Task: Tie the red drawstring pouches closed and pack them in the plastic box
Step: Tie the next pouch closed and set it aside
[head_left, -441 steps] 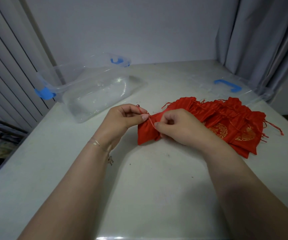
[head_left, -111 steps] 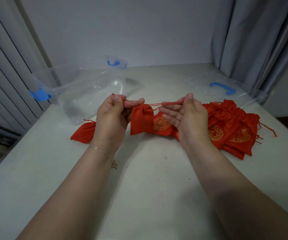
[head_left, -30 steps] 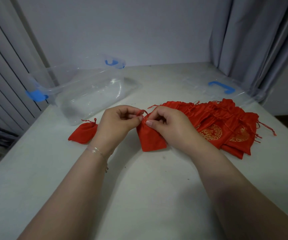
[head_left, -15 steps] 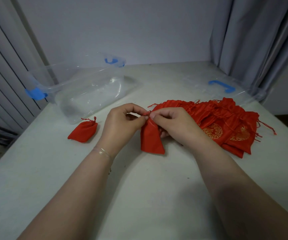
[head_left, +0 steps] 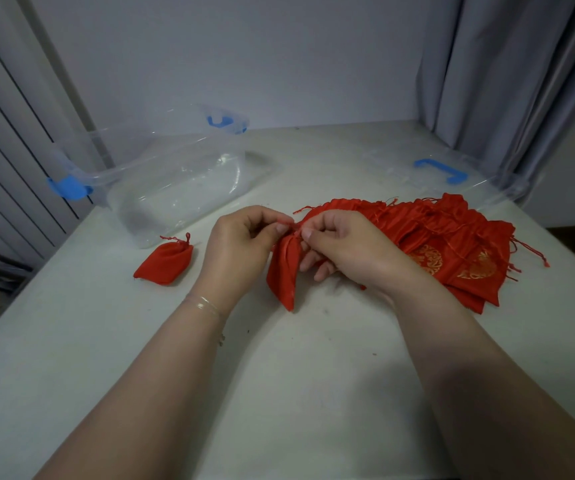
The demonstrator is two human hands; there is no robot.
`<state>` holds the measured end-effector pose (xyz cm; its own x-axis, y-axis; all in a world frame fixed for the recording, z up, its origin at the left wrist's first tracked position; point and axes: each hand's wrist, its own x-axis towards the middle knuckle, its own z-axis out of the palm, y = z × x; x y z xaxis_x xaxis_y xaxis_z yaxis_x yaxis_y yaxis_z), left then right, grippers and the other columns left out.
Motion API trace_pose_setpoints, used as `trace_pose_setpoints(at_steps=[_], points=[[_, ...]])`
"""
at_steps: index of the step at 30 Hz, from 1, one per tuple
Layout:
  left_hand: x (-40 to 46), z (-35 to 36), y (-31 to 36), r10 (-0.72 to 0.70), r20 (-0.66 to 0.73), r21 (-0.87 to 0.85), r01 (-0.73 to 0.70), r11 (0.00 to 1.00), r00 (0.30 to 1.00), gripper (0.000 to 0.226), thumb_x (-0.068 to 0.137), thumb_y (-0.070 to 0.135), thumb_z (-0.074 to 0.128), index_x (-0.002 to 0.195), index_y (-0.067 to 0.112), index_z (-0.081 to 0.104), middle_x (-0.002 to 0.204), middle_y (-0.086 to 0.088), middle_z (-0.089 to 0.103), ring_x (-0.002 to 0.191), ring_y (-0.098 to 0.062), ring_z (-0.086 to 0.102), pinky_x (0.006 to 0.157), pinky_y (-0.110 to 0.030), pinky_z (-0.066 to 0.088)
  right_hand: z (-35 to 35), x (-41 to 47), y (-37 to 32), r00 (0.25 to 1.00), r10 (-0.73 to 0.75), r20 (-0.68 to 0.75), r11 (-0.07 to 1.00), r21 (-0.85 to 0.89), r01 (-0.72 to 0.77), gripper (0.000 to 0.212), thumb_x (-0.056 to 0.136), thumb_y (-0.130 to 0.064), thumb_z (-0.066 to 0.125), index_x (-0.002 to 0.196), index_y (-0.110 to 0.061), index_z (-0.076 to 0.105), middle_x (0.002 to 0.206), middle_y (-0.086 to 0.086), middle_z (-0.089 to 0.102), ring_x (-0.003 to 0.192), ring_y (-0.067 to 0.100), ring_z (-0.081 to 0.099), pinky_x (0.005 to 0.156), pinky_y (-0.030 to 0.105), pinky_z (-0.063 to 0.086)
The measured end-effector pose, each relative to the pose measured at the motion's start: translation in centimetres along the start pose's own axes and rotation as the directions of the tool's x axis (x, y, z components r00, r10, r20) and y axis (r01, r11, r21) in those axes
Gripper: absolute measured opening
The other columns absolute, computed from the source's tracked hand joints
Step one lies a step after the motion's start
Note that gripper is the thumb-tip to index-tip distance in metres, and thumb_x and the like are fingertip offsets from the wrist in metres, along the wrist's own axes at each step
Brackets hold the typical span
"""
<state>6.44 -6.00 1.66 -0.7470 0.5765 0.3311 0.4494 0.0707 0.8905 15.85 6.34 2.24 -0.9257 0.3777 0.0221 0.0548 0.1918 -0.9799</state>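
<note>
Hands have drawn together: our left hand (head_left: 241,251) and right hand (head_left: 344,251) each grip by pinching cord at the pouch (head_left: 284,271) neck above the counter (head_left: 296,375), knotting now; plastic box (head_left: 175,188) holds none yet.

On the table (head_left: 296,393), the plastic box (head_left: 161,181) sits upper left, one pouch (head_left: 164,261) just below it; the pouch pile (head_left: 452,247) lies right, lid (head_left: 452,171) above it.
</note>
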Motion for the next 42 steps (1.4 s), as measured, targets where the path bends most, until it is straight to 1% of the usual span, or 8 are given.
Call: trace_pose_setpoints(at_steps=[4,9,14,20,23,30,37,42], points=[[0.4,-0.2,-0.2,-0.097,-0.063,-0.161,0.086,0.983,0.993,0.022,0.094,-0.003,0.049,0.081,0.012,0.060,0.077,-0.003,0.070,0.071,-0.009,0.070,0.073,-0.021,0.055,0.5,-0.4,-0.1,0.995,-0.034,0.090,0.968,-0.246,0.055,0.019,0.099,-0.014,0.042,0.082,-0.017,0.051,0.074,0.002,0.065,0.057,0.012,0.065,0.050,0.024,0.051],[0.3,-0.3,-0.2,-0.091,-0.100,-0.161,0.074,0.984,0.991,0.024,0.095,-0.002,0.047,0.080,0.014,0.057,0.070,0.000,0.069,0.066,-0.011,0.069,0.068,-0.027,0.056,0.1,-0.6,-0.3,0.980,-0.016,0.200,0.983,-0.175,0.051,0.015,0.096,-0.010,0.048,0.083,-0.013,0.054,0.066,0.003,0.064,0.060,0.018,0.065,0.055,0.025,0.055],[0.4,-0.8,0.1,-0.043,0.021,-0.178,0.046,0.983,0.999,0.018,0.094,0.001,0.051,0.082,0.010,0.060,0.070,0.000,0.071,0.066,-0.010,0.066,0.064,-0.023,0.053,0.1,-0.2,0.1,0.999,-0.030,0.026,0.986,-0.165,0.034,0.011,0.091,-0.007,0.053,0.082,-0.010,0.057,0.067,0.010,0.063,0.056,0.016,0.064,0.051,0.026,0.055],[0.2,-1.3,0.4,0.055,0.116,-0.259,-0.023,0.966,0.992,0.012,0.090,0.000,0.056,0.086,0.003,0.067,0.080,-0.004,0.074,0.079,-0.016,0.069,0.074,-0.024,0.054,0.2,0.4,0.0,0.989,0.139,-0.055,0.920,0.376,-0.109,0.011,0.087,-0.009,0.051,0.080,-0.014,0.058,0.069,0.002,0.051,0.060,0.013,0.049,0.049,0.025,0.039],[0.1,-1.1,0.4,0.076,0.119,-0.257,-0.044,0.966,0.990,0.010,0.088,0.001,0.059,0.090,-0.003,0.068,0.089,-0.010,0.073,0.084,-0.016,0.069,0.077,-0.022,0.053,0.1,0.6,0.4,0.992,0.118,-0.039,0.905,0.416,-0.091,0.010,0.089,-0.012,0.051,0.085,-0.013,0.060,0.072,0.005,0.048,0.062,0.013,0.046,0.050,0.024,0.035],[0.0,-1.1,0.5,0.082,0.084,-0.223,-0.062,0.973,0.993,0.018,0.089,-0.001,0.058,0.080,0.009,0.070,0.079,-0.001,0.074,0.083,-0.018,0.070,0.082,-0.028,0.055,0.0,0.8,0.5,0.975,-0.063,-0.211,0.992,-0.123,0.037,0.007,0.093,-0.012,0.053,0.087,-0.013,0.057,0.061,0.001,0.056,0.044,0.001,0.052,0.047,0.017,0.045],[0.0,-0.9,0.3,0.044,0.057,-0.228,-0.030,0.973,0.997,0.016,0.091,-0.001,0.055,0.082,0.004,0.068,0.081,-0.006,0.073,0.079,-0.020,0.071,0.075,-0.027,0.056,-0.5,0.9,1.2,0.911,-0.345,-0.226,0.784,-0.603,0.148,0.004,0.088,-0.017,0.060,0.090,-0.019,0.057,0.067,-0.016,0.049,0.061,0.002,0.047,0.058,0.020,0.035],[-0.2,-0.6,0.4,0.011,0.065,-0.272,0.007,0.962,0.998,0.024,0.096,0.011,0.050,0.083,0.004,0.068,0.082,-0.004,0.074,0.076,-0.022,0.071,0.073,-0.031,0.058,-0.3,0.8,1.1,0.898,-0.355,-0.258,0.728,-0.679,0.093,0.006,0.087,-0.016,0.057,0.092,-0.015,0.057,0.082,-0.002,0.061,0.075,0.015,0.057,0.067,0.030,0.045]])
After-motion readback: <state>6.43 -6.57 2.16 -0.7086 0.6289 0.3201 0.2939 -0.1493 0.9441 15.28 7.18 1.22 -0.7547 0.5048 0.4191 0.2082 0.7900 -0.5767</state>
